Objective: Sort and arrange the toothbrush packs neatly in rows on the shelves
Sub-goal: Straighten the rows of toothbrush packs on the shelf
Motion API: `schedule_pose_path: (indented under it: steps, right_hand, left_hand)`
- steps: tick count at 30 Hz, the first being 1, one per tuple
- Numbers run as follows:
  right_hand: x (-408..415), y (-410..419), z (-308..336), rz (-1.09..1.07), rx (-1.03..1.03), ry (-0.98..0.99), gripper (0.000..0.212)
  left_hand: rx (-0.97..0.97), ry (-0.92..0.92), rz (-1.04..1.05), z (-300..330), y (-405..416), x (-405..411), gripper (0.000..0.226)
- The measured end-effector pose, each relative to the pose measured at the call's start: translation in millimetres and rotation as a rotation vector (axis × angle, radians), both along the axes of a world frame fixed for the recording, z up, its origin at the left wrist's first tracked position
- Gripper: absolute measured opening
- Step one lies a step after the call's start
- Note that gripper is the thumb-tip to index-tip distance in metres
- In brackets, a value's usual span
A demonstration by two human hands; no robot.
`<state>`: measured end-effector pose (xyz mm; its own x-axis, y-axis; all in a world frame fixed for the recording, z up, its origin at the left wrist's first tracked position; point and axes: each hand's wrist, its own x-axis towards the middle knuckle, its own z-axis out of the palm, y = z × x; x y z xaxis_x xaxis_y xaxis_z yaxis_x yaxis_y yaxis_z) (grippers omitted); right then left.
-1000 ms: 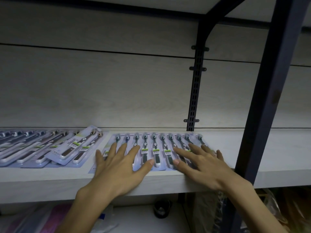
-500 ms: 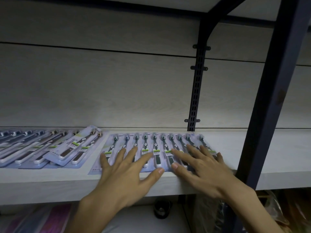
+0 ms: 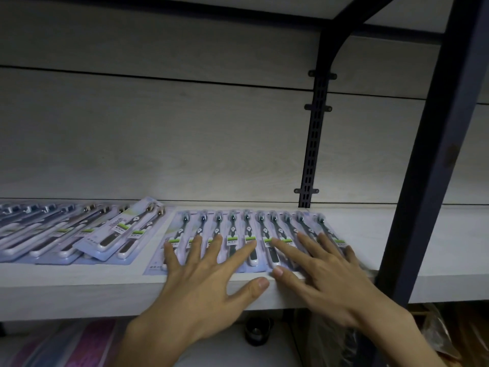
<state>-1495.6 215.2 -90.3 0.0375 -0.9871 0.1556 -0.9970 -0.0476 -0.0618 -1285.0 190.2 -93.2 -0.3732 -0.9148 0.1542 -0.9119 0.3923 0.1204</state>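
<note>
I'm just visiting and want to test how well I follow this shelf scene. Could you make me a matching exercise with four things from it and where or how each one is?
Things:
1. left hand
2. right hand
3. tilted toothbrush pack
4. slotted black rail

Places or states:
A. fixed upright on the back wall
B. lying askew on top of the left-side packs
C. fingers spread flat on the right part of the middle row
D. fingers spread flat on the left part of the middle row

Pairs: 1-D, 2-C, 3-B, 4-A
</note>
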Motion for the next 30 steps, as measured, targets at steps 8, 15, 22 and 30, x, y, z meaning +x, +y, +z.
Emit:
schedule_pose_path:
  steps: [8,15,22,30]
  right_hand:
    - [-1.1,7.3,-5.4,0.014,0.002,0.083,0.058]
    - [-1.9,6.1,-3.1,-0.023,-0.010,0.067,0.062]
    - [-0.2,3.3,-1.1,-0.042,-0.002,0.010,0.067]
    - [-16.1,-4.2,7.1,-0.090,-0.056,-0.094,0.085]
  left_hand:
    - [0.028,-0.098,-0.037,-2.7,4.0,2.2,0.068]
    - [0.007,-0.068,0.016,-0.3,4.6,10.4,0.062]
    - [-0.029,-0.081,0.025,-4.6,4.4,12.1,0.080]
    - [-0.017,-0.044,0.032,-4.7,0.2,11.5,0.089]
